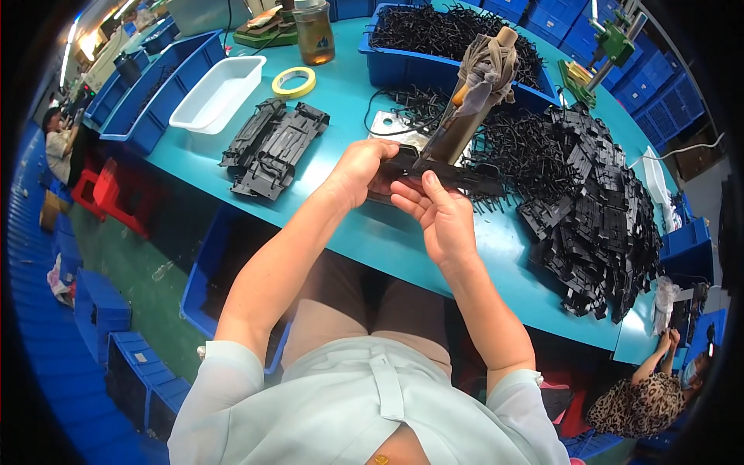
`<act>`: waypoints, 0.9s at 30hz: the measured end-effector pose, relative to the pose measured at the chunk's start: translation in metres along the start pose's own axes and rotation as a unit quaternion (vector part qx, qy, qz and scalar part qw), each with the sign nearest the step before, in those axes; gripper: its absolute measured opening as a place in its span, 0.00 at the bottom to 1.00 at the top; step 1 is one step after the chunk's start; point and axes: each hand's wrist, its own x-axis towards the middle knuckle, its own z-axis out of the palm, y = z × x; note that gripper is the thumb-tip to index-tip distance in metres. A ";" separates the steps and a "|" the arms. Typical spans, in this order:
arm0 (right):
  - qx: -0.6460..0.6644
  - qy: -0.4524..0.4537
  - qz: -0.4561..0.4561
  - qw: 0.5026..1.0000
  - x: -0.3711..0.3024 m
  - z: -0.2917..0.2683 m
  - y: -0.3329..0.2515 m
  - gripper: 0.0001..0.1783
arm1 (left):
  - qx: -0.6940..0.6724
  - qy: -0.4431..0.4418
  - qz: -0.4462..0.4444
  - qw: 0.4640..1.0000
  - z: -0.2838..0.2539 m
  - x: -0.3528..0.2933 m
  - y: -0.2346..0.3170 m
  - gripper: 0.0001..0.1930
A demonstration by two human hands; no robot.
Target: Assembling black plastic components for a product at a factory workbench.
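My left hand (359, 172) is closed on one end of a long black molded plastic part (471, 180), which looks like a toy-car chassis. My right hand (440, 215) grips the same part from the near side, its thumb on top and fingers curled beneath. A slanted metal tool (456, 133), its top wrapped in grey cloth, comes down with a thin tip at the part, between my hands. Whether the tip touches it, I cannot tell. Left of my hands lie finished-looking black chassis parts (277, 147), side by side on the teal table (356, 236).
Loose black strips (527, 151) and a tall heap of black plastic parts (601, 213) cover the right side. A blue bin (457, 76) of strips stands behind. Yellow tape (294, 82), a white tray (218, 93) and a jar (314, 35) sit back left. Another person (647, 395) works at right.
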 end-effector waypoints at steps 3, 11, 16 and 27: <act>0.003 0.002 0.005 1.000 0.002 -0.001 0.004 0.17 | -0.006 0.013 0.000 1.000 -0.003 0.002 -0.003 0.15; 0.004 -0.020 0.048 0.999 -0.030 -0.006 0.014 0.20 | -0.044 0.017 0.126 0.991 -0.012 -0.020 -0.045 0.16; -0.002 -0.050 0.050 0.997 -0.057 -0.010 0.030 0.18 | -0.013 0.049 0.248 0.967 -0.012 -0.058 -0.068 0.16; -0.031 -0.095 0.009 0.995 -0.091 0.000 0.054 0.15 | 0.043 0.118 0.425 0.896 -0.013 -0.129 -0.089 0.17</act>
